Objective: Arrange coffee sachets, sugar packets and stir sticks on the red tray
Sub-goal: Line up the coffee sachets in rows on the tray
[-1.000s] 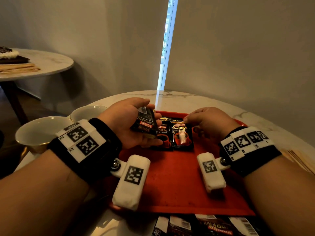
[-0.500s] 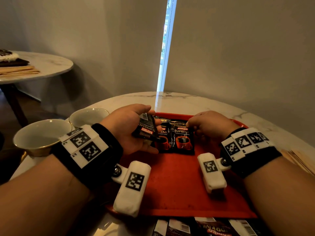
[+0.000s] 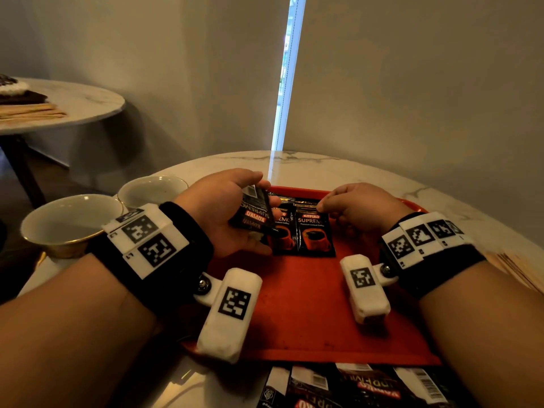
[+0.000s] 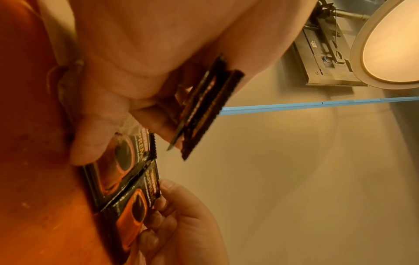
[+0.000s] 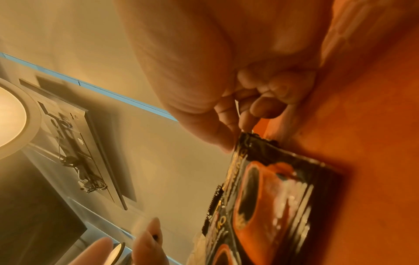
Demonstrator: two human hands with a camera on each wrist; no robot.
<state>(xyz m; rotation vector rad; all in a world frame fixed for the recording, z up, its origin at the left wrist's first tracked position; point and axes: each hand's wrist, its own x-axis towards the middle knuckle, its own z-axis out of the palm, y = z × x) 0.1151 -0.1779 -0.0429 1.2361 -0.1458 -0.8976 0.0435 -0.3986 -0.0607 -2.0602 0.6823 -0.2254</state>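
Observation:
Two black Kopiko coffee sachets lie side by side at the far end of the red tray. My right hand pinches the top edge of the right sachet between thumb and forefinger; the right wrist view shows this sachet close up. My left hand hovers over the tray's far left part and grips a small stack of sachets, seen edge-on in the left wrist view. That stack partly covers the left sachet. I see no sugar packets.
Two white gold-rimmed bowls stand left of the tray. More sachets lie on the marble table's near edge. Wooden stir sticks lie at the right. A second table stands back left.
My left hand with its sachets has dipped slightly toward the tray. My right hand stays at the right sachet's top edge, and that sachet now lies flatter.

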